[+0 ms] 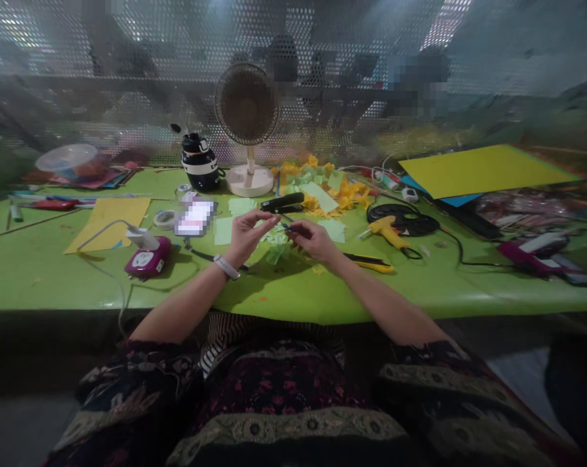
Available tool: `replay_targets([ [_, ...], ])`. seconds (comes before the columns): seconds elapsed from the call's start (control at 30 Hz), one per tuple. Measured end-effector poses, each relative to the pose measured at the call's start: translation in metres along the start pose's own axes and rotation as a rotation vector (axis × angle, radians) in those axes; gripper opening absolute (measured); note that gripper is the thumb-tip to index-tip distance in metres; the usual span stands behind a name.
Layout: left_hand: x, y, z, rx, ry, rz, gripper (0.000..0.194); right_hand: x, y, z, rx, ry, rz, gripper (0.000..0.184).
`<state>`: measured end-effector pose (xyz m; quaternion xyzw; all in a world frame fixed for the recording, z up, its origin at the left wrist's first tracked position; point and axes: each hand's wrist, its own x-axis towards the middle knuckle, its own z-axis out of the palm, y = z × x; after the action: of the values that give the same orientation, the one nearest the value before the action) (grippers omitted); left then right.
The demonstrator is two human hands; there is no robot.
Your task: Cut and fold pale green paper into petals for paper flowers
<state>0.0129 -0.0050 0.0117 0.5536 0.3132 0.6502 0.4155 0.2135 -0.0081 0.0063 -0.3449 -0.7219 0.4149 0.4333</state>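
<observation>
Over the middle of the green table, my left hand [248, 235], with a watch on its wrist, has thumb and fingers brought together in a pinch. What it pinches, if anything, is too small to make out. Close beside it, my right hand [313, 239] is closed around a small slim dark-blue object [288, 227], whose kind I cannot tell. Cut light-green paper pieces [276, 251] lie beneath both hands. Flat pale-green paper squares [333, 229] lie to either side. A black stapler [284, 202] rests just beyond the fingers, and a yellow-and-black cutter [373, 263] lies by my right forearm.
At the back stand a fan [249, 181] and a dark bottle [200, 165], beside a pile of yellow and green paper shapes [317, 185]. A yellow glue gun [388, 230] lies right; a purple power socket [150, 259], tape roll [165, 219] and phone [194, 217] are left.
</observation>
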Motion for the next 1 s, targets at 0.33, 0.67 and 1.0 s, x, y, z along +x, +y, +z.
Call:
replay_targets([
  [0.33,0.003,0.001,-0.001,-0.027,0.041,-0.005,0.029,0.004,0.009,-0.002,0.0,0.006,0.002,0.045],
  [0.67,0.011,-0.001,-0.006,-0.05,0.083,0.024,0.028,0.008,0.018,-0.011,-0.116,0.047,0.015,0.043],
  [1.0,0.01,-0.003,-0.01,0.065,-0.106,-0.107,0.032,0.016,0.027,-0.024,-0.866,0.087,0.196,0.015],
])
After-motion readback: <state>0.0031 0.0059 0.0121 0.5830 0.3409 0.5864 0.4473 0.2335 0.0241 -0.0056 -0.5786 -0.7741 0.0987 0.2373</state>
